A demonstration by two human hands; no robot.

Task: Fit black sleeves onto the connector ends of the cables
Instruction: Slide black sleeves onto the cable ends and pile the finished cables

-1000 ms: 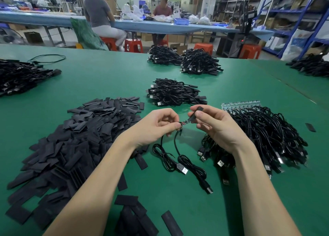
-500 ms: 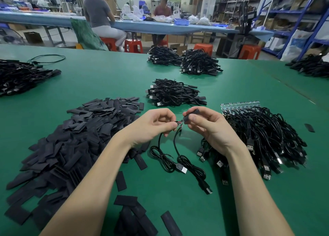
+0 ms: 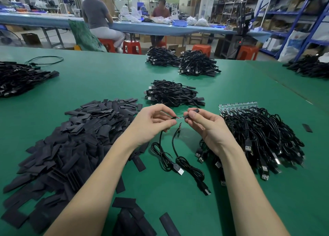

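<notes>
Green table (image 3: 110, 86) across most of the frame, lower edge to mid-height. Large heap of flat black sleeves (image 3: 71, 146) at left centre, spilling toward the lower left corner; a few loose ones at bottom centre. Dense cable pile (image 3: 267, 143) at right centre, USB plugs pointing toward the lower edge, touching a green circuit-board strip (image 3: 238, 106) at its upper edge. Smaller cable bundle (image 3: 172, 95) just above centre. Two further bundles (image 3: 181, 61) at upper centre, another heap (image 3: 19, 77) at far left, one more at far right edge. Two seated people at a blue bench, upper part of frame; shelving at upper right.

Left hand (image 3: 151, 123) at centre, thumb and forefinger pinching the bare connector end (image 3: 179, 118) of a cable (image 3: 165, 157) that hangs to the table and coils there. Second cable (image 3: 190, 166) alongside, its upper end just below the fingertips; which hand holds it, cannot tell. Right hand (image 3: 208, 127) just right of centre, fingertips pinching one black sleeve (image 3: 193, 111), its mouth meeting the connector tip. Both hands raised above the table, almost touching.
</notes>
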